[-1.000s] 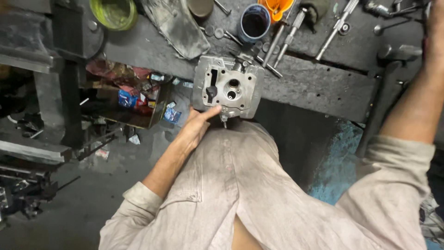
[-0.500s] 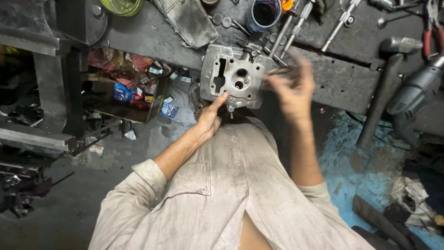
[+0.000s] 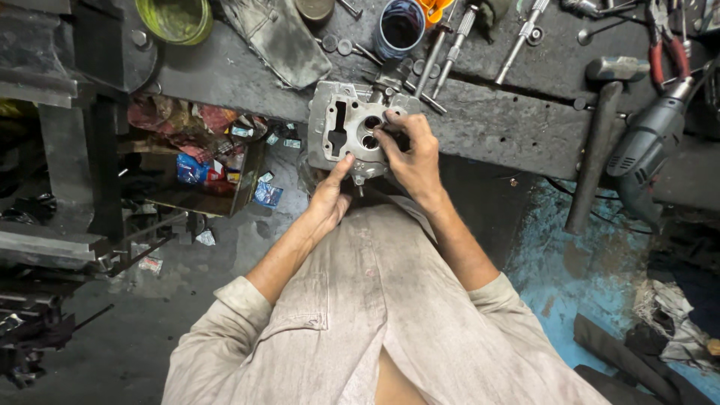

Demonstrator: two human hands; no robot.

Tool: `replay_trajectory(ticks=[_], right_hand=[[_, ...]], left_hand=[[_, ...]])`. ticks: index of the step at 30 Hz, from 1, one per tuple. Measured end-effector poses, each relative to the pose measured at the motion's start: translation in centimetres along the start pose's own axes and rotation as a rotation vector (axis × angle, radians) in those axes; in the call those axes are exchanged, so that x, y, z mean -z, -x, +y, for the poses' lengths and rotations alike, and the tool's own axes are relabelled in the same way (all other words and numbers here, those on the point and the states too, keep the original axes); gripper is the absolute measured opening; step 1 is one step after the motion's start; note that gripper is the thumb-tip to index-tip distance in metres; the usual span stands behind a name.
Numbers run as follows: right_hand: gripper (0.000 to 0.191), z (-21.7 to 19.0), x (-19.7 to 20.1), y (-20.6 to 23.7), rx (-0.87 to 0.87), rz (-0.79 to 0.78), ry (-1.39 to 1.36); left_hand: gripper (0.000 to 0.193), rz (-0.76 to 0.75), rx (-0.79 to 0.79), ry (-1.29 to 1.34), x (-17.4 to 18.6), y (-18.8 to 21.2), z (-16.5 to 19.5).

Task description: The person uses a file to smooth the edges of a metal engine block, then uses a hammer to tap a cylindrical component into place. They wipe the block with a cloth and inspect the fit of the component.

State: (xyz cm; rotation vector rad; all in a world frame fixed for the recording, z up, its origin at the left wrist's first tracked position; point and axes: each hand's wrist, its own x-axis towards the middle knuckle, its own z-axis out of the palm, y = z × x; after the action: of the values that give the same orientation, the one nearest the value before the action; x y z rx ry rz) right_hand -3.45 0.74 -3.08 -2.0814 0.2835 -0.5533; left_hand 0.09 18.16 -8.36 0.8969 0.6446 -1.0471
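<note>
A grey cast-metal engine part (image 3: 341,129) with two round bores and a slot rests at the near edge of a dark, greasy workbench (image 3: 495,120). My left hand (image 3: 328,202) grips its lower edge, thumb up against its face. My right hand (image 3: 411,154) lies on the part's right side, fingertips pinched at the round bores. Whether the fingers hold a small piece is hidden.
On the bench lie several long socket drivers (image 3: 442,49), a blue cup (image 3: 400,26), a yellow-green tin (image 3: 176,16), a grey rag (image 3: 281,41), a hammer (image 3: 600,135), red pliers (image 3: 660,37) and a power drill (image 3: 649,146). A litter-filled box (image 3: 199,161) sits lower left.
My right hand came down from the bench's far right onto the metal part's bores. My left hand stayed on the part's lower edge. The view shifted slightly.
</note>
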Motion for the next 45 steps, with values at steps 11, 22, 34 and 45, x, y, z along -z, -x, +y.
replay_trajectory(ticks=[11,22,34,45], right_hand=[[0.042,-2.2,1.0,1.0,0.264,-0.139,0.375],[0.044,-2.6,1.3,2.7,0.207,-0.209,0.498],[0.031,-5.5,2.5,1.9,0.292,-0.194,0.290],[0.028,-5.3,3.1,-11.2,-0.241,-0.238,-0.028]], left_hand=[[0.074,-0.022,-0.033,0.035,-1.0,0.8,0.2],[0.063,-0.086,-0.104,0.126,-1.4,0.8,-0.1],[0.051,-0.167,-0.188,0.073,-1.8,7.7,0.8],[0.041,-0.015,-0.810,-1.150,-4.7,11.0,8.8]])
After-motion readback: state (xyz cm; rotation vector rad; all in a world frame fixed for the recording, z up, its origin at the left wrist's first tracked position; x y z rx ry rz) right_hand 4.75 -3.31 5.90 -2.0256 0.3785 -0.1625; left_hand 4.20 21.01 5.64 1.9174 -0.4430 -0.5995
